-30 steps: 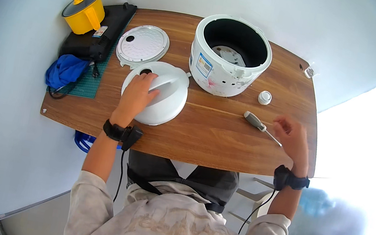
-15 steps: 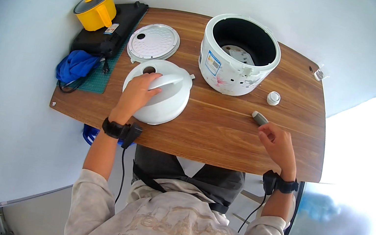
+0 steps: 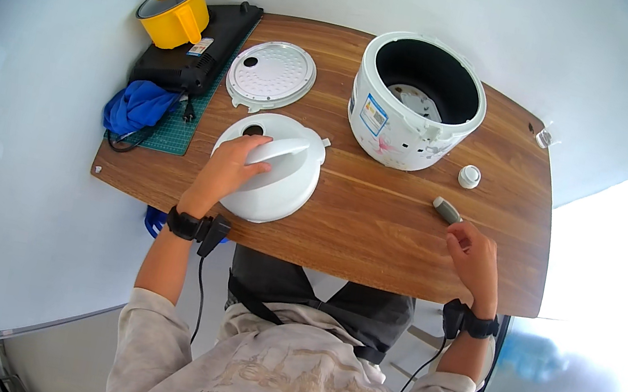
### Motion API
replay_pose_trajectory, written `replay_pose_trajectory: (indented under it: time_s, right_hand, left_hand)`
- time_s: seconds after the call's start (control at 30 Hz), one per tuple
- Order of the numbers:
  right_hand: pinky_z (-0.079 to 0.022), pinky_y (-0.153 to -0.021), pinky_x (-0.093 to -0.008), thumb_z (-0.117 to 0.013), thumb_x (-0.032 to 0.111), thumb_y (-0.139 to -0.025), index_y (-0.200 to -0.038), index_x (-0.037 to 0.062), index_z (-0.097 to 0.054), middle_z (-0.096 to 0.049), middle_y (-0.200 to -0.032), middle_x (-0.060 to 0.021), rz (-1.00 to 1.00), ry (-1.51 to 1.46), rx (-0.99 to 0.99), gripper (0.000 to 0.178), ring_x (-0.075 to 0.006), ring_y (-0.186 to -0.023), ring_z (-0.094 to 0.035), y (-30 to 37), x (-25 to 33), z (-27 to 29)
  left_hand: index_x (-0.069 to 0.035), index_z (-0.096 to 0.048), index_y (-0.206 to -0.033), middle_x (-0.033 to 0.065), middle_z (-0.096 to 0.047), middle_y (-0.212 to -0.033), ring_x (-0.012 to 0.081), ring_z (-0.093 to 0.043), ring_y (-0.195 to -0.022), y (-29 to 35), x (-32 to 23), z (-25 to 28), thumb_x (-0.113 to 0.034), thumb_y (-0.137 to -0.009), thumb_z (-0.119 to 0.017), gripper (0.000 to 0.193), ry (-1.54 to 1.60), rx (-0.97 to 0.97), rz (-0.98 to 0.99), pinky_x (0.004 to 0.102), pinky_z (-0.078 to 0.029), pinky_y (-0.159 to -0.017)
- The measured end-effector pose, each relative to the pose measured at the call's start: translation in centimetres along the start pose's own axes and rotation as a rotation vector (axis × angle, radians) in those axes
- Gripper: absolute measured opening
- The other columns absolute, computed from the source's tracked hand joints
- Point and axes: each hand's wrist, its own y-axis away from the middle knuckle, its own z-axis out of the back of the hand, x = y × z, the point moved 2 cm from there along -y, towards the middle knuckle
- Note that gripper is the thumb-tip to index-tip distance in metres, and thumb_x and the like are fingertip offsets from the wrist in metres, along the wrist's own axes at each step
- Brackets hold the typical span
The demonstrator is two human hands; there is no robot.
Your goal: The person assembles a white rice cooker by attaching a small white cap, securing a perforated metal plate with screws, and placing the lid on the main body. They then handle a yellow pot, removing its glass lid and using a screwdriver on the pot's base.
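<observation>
My left hand (image 3: 229, 169) is closed round the raised handle of a round white cooker lid (image 3: 282, 191), which lies on the table. A dark hole opens in the lid just beyond my fingers. On the right, my right hand (image 3: 476, 260) rests low over the table with its fingers curled in. A tool with a grey handle (image 3: 447, 210) lies at its fingertips; its other end is hidden by the hand, so I cannot tell its kind or whether the fingers grip something. Farther back stands a white cooker body (image 3: 390, 138), open at the top, with a dark inside.
A perforated round plate (image 3: 271, 77) lies behind the lid. A small white cap (image 3: 469, 176) sits right of the cooker body. At the left, a yellow pot (image 3: 173, 21) stands on a black appliance (image 3: 228, 40), beside a blue cloth (image 3: 133, 108) on a green mat (image 3: 170, 135).
The whole view has shifted, so the table things appear slightly farther right and lower. Both hands keep nearly the same places beside the lid and the grey-handled tool.
</observation>
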Motion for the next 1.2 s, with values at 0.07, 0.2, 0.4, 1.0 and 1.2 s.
replay_pose_trajectory:
  time_s: [0.07, 0.2, 0.4, 1.0, 1.2]
  right_hand:
    - [-0.054, -0.069, -0.0353, -0.068, 0.01, -0.087, -0.097, 0.0016, -0.069, -0.07, -0.082, -0.0141, 0.004, 0.049, -0.065, 0.013, -0.0254, -0.071, -0.069, -0.2, -0.4, 0.2]
    - [-0.053, -0.076, -0.0397, -0.07, 0.009, -0.084, -0.098, 0.0035, -0.069, -0.067, -0.091, -0.0133, -0.003, 0.203, -0.151, 0.015, -0.0304, -0.081, -0.067, -0.4, -0.9, 0.5]
    - [-0.049, -0.091, -0.0444, -0.074, 0.01, -0.081, -0.11, 0.006, -0.064, -0.059, -0.114, -0.0144, -0.011, 0.279, -0.167, 0.031, -0.0358, -0.106, -0.06, -0.3, -1.1, -0.2]
    - [-0.044, -0.1, -0.0471, -0.074, 0.011, -0.082, -0.13, 0.0051, -0.056, -0.054, -0.125, -0.0183, -0.007, 0.352, -0.19, 0.051, -0.0379, -0.118, -0.054, -1.2, -2.8, -2.2]
    - [-0.044, -0.099, -0.0474, -0.071, 0.005, -0.083, -0.135, 0.0069, -0.052, -0.056, -0.124, -0.018, 0.024, 0.382, -0.177, 0.056, -0.0378, -0.116, -0.055, -1.2, -3.5, -2.5]
  left_hand:
    - [-0.004, -0.064, -0.127, 0.0173, -0.07, -0.109, 0.0321, -0.067, -0.102, -0.3, -0.2, 0.5, -0.022, -0.089, -0.074, 0.043, 0.019, 0.018, 0.002, 0.0381, -0.051, -0.09]
    - [-0.004, -0.065, -0.125, 0.0157, -0.072, -0.104, 0.0288, -0.069, -0.097, -3.1, 1.7, 2.8, -0.031, -0.094, -0.069, 0.041, 0.113, -0.071, 0.156, 0.0369, -0.053, -0.086]
    - [-0.003, -0.069, -0.114, 0.021, -0.073, -0.103, 0.0322, -0.071, -0.096, -11.9, 12.3, 6.0, -0.031, -0.094, -0.064, 0.036, -0.009, -0.196, 0.256, 0.0375, -0.055, -0.084]
    - [0.002, -0.071, -0.104, 0.0191, -0.074, -0.104, 0.0302, -0.075, -0.083, -20.0, 15.8, 6.2, -0.029, -0.087, -0.073, 0.035, -0.266, -0.122, 0.593, 0.0342, -0.061, -0.065]
    - [0.003, -0.072, -0.102, 0.0188, -0.074, -0.092, 0.0275, -0.074, -0.076, -20.3, 16.6, 6.9, -0.029, -0.088, -0.069, 0.035, -0.246, -0.126, 0.567, 0.0355, -0.061, -0.061]
